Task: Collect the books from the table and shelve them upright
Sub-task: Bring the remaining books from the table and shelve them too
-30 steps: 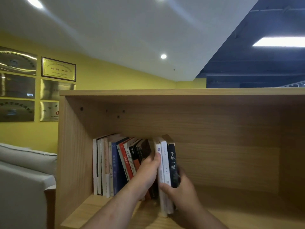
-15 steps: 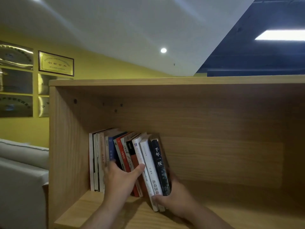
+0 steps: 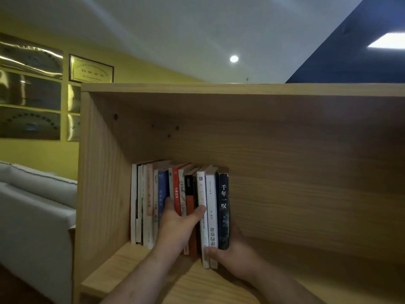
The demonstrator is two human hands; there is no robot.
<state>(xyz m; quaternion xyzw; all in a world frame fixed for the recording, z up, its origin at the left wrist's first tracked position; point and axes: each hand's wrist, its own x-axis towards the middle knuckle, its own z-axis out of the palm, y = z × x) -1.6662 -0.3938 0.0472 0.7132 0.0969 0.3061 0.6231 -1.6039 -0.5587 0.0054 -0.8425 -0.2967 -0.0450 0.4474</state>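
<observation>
Pale wood surrounds the job: the row of books (image 3: 151, 194) stands at the left end of the bookshelf compartment, packed toward its side panel (image 3: 98, 183), with the shelf board (image 3: 135, 268) bare to the right. My hands are apart, and each is closed on books. My left hand (image 3: 177, 227) has its fingers wedged between the blue spine (image 3: 162, 189) and the red spine (image 3: 176, 189), with the thumb pressed on a white spine, so it clamps the middle books (image 3: 188, 194). My right hand (image 3: 235, 253) cups the foot of the last three books (image 3: 212, 216), thumb across the lower spines; the fingers behind the black-spined book (image 3: 224, 207) are hidden.

Those three stand between my hands, nearer the right one. Their long axes are close to vertical, but their feet jut toward me past the rest of the row. I judge the next move to be a push back and to the left, with the left hand steadying the neighbours so nothing topples.

Beyond the shelf are a yellow wall with framed plaques (image 3: 91, 69), a pale sofa (image 3: 32, 216) at the left and a round ceiling light (image 3: 234, 59).
</observation>
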